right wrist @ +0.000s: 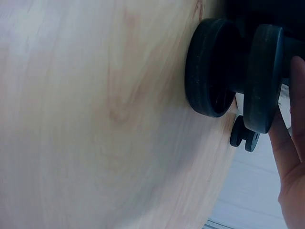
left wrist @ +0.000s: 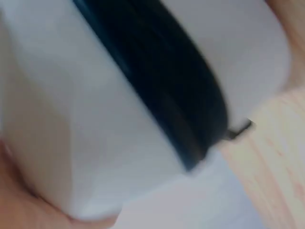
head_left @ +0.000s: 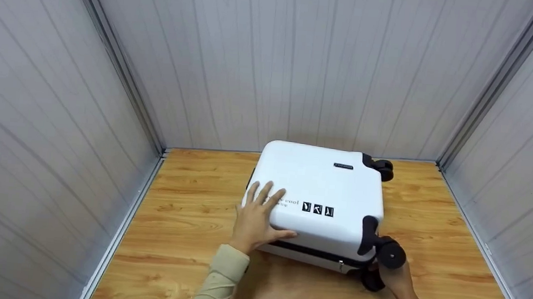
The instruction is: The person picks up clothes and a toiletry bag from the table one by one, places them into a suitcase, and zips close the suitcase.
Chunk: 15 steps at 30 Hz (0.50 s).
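Observation:
A white hard-shell suitcase (head_left: 316,186) lies on its side with a black band round its seam and black caster wheels at its right end. My left hand (head_left: 256,222) rests on its near left corner, fingers spread over the top and thumb along the front edge. In the left wrist view, part of that hand (left wrist: 43,205) shows against the blurred white shell. My right hand (head_left: 396,278) is at the near right corner, partly hidden behind a caster wheel (head_left: 391,255). The right wrist view shows its straight fingers (right wrist: 283,150) reaching past the wheel towards the suitcase's end.
The suitcase lies on a wood-grain floor (head_left: 185,219). Pale panel walls stand behind it (head_left: 272,74), to the left (head_left: 35,126) and to the right (head_left: 527,165). Its far corner, with another caster wheel (head_left: 383,169), lies close to the back wall.

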{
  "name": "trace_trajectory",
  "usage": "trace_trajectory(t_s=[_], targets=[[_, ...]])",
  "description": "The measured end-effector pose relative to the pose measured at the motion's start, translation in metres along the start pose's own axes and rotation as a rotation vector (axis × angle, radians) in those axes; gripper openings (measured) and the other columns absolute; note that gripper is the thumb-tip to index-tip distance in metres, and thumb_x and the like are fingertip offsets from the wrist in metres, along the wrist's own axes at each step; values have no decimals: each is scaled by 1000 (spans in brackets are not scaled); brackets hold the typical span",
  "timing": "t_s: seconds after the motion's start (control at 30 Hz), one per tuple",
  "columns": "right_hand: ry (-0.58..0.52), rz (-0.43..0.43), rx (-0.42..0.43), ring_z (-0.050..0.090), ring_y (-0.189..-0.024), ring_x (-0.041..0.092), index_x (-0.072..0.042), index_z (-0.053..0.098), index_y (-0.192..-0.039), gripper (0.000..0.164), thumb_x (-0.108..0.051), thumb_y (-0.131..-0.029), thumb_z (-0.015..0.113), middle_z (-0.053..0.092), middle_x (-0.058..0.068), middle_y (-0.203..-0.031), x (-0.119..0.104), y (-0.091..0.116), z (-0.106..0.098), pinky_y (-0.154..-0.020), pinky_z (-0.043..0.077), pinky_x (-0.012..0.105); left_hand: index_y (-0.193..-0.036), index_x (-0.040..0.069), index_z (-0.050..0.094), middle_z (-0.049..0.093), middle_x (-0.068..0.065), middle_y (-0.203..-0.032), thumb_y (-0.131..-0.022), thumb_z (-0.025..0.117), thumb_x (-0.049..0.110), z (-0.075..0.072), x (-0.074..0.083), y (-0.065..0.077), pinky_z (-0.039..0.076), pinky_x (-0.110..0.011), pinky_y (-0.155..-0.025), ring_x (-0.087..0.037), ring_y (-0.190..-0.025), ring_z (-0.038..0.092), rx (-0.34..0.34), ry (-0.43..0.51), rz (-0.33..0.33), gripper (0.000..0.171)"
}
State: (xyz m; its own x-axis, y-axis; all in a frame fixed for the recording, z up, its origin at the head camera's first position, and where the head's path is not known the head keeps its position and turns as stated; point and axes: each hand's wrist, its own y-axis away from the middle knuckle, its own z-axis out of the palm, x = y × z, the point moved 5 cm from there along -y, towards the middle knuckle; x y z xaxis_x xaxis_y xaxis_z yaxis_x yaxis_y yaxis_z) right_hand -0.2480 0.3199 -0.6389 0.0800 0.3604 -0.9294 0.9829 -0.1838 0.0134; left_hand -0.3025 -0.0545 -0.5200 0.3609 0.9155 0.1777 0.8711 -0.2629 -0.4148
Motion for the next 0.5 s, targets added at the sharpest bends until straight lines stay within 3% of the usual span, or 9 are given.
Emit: trace_trajectory(t_s=[0.1, 0.2, 0.37, 0.5], targets=[[83, 11, 5, 67, -80, 14, 2, 56, -135, 32, -11, -106, 49, 67, 19, -110, -1, -3, 0, -68, 58, 26, -154, 41, 44, 35, -3, -166, -55, 65, 97, 1, -13, 1, 48, -74, -93, -44, -154, 27, 8, 118, -28, 115], [131, -14, 20, 62, -84, 4, 0, 59, -131, 30, -14, -107, 49, 67, 19, -113, -3, -4, -1, -71, 55, 21, -152, 41, 46, 33, -3, -167, -54, 67, 95, 3, -18, 2, 50, -72, -93, -53, -150, 29, 34, 185, -37, 114], [212, -85, 51, 57, -88, -3, -4, 62, -129, 29, -19, -107, 48, 68, 16, -115, -7, -5, 0, -77, 51, 17, -150, 41, 50, 38, -1, -165, -53, 67, 96, 4, -20, 4, 54, -67, -88, -59, -139, 41, 104, 180, -41, 112], [156, -80, 55, 61, -83, -1, -1, 63, -126, 28, -16, -106, 51, 69, 17, -110, -6, -7, -4, -75, 53, 18, -149, 40, 52, 41, -1, -164, -53, 66, 97, 5, -16, 7, 55, -62, -85, -57, -134, 49, 148, 150, -45, 112]])
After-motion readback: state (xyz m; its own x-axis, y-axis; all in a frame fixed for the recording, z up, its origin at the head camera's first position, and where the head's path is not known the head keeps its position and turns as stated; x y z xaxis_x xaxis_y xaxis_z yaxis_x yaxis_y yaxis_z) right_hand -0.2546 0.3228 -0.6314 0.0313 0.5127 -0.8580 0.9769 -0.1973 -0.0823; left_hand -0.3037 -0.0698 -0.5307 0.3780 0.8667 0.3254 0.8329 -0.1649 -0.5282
